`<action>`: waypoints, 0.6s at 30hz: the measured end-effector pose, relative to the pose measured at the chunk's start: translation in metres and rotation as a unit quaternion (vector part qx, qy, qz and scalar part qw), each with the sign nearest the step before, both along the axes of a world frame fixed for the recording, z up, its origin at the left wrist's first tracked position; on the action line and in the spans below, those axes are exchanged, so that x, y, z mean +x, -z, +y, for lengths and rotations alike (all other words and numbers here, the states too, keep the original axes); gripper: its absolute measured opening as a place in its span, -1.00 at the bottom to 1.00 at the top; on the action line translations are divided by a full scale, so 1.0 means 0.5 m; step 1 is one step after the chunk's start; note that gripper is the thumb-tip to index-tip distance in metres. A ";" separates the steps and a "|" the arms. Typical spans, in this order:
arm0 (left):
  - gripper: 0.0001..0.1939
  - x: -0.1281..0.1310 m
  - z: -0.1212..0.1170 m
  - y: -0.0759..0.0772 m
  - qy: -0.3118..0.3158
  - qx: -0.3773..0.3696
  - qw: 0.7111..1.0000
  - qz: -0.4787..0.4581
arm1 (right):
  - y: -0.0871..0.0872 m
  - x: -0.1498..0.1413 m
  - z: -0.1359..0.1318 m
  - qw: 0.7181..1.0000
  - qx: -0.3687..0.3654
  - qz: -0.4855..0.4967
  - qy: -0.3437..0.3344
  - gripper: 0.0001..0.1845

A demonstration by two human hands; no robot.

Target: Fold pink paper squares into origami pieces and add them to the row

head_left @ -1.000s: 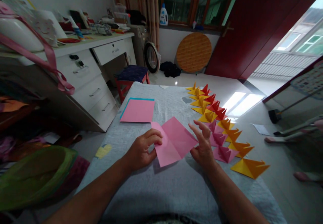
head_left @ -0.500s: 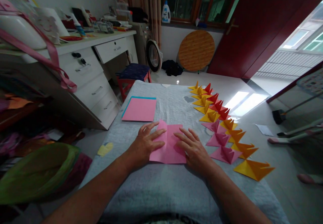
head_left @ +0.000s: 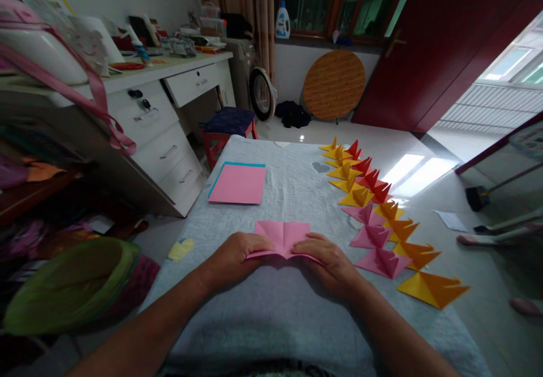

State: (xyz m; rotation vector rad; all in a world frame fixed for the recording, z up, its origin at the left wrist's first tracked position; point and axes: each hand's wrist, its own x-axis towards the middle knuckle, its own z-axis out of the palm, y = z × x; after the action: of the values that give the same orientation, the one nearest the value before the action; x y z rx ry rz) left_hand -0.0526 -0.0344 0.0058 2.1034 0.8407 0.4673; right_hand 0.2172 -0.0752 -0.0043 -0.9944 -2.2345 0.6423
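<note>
A pink sheet of origami paper (head_left: 283, 234) with a crease down its middle lies across the cloth in front of me, its near edge raised. My left hand (head_left: 244, 252) grips that near edge on the left, thumb on top and fingers beneath. On the right, my right hand (head_left: 324, 258) holds the same edge, its fingers over the paper. Beyond my left hand rests a stack of square paper (head_left: 238, 183), pink on top with blue showing along two sides. Folded paper cranes stand in rows to the right, pink ones (head_left: 384, 261) nearest my right hand.
Yellow cranes (head_left: 356, 196), red cranes (head_left: 373, 181) and orange-yellow cranes (head_left: 432, 289) line the right side of the cloth-covered table (head_left: 280, 320). A green-lined bin (head_left: 63, 286) stands at the left. Behind are a white desk (head_left: 169, 150) and a stool (head_left: 229, 122).
Both hands have gone from lying flat on the opened sheet to gripping its near edge, which is now lifted. The sheet looks shorter from front to back. The view has shifted slightly.
</note>
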 end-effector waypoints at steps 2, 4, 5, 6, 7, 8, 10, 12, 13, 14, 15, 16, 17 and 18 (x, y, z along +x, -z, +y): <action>-0.70 0.002 -0.006 -0.010 -0.027 -0.069 0.997 -0.022 | 0.001 0.001 0.002 0.997 -0.053 0.026 0.055 -0.72; -0.71 0.006 -0.007 -0.011 -0.071 -0.114 0.990 -0.037 | 0.006 -0.002 0.005 0.988 -0.108 0.029 0.110 -0.71; -0.73 0.009 -0.007 -0.007 -0.098 -0.128 0.986 -0.049 | 0.009 -0.005 0.006 0.982 -0.130 0.032 0.132 -0.71; -0.76 0.012 -0.006 -0.003 -0.129 -0.136 0.980 -0.065 | 0.012 -0.009 0.007 0.977 -0.147 0.039 0.151 -0.74; -0.76 0.016 -0.006 0.003 -0.160 -0.140 0.974 -0.081 | 0.015 -0.013 0.008 0.971 -0.162 0.048 0.170 -0.79; -0.70 0.020 -0.006 0.008 -0.189 -0.138 0.968 -0.095 | 0.017 -0.018 0.009 0.964 -0.175 0.059 0.190 -0.81; -0.50 0.028 -0.007 0.017 -0.237 -0.112 0.961 -0.091 | 0.019 -0.028 0.010 0.951 -0.197 0.073 0.229 -0.65; -0.37 0.034 -0.010 0.022 -0.269 -0.051 0.961 -0.038 | 0.020 -0.037 0.012 0.941 -0.205 0.076 0.257 -0.51; -0.36 0.036 -0.012 0.025 -0.277 -0.016 0.961 -0.001 | 0.021 -0.040 0.012 0.939 -0.202 0.075 0.269 -0.48; -0.37 0.037 -0.013 0.027 -0.280 0.017 0.959 0.035 | 0.021 -0.043 0.012 0.937 -0.196 0.072 0.280 -0.47; -0.42 0.037 -0.014 0.030 -0.279 0.043 0.957 0.064 | 0.022 -0.045 0.013 0.936 -0.187 0.067 0.291 -0.48; -0.48 0.037 -0.014 0.034 -0.272 0.062 0.957 0.083 | 0.023 -0.047 0.013 0.935 -0.178 0.060 0.300 -0.50; -0.55 0.036 -0.013 0.038 -0.262 0.079 0.958 0.090 | 0.024 -0.048 0.013 0.935 -0.170 0.052 0.307 -0.54; -0.63 0.036 -0.012 0.042 -0.250 0.093 0.960 0.089 | 0.025 -0.049 0.012 0.936 -0.162 0.042 0.311 -0.58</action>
State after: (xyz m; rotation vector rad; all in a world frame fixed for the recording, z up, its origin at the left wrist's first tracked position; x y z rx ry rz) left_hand -0.0348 -0.0404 -0.0149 2.1150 1.4990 0.6460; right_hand 0.1928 -0.0691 -0.0168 -1.7017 -1.6185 0.7436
